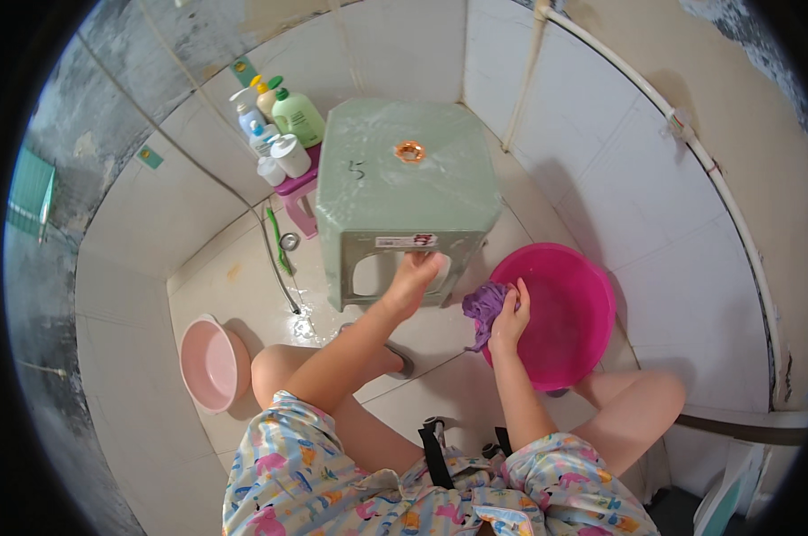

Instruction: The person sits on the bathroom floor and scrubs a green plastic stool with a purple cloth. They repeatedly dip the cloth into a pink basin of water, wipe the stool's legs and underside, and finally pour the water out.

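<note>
A green plastic stool (pixel 404 194) stands in front of me, its top wet with whitish streaks. My left hand (pixel 414 278) is at the stool's near side, its fingers partly hidden under the upper edge, above the side opening. A crumpled purple cloth (pixel 486 308) is held in my right hand (pixel 511 321), over the left rim of a bright pink plastic basin (pixel 558 315). Whatever lies low in the basin is hard to make out.
Pump bottles (pixel 297 117) and white containers (pixel 290 155) crowd a small purple stool (pixel 300 184) at the back left. A green brush (pixel 277 244), a shower hose (pixel 270 248) and a pale pink basin (pixel 210 365) are on the tiled floor. Tiled walls enclose both sides.
</note>
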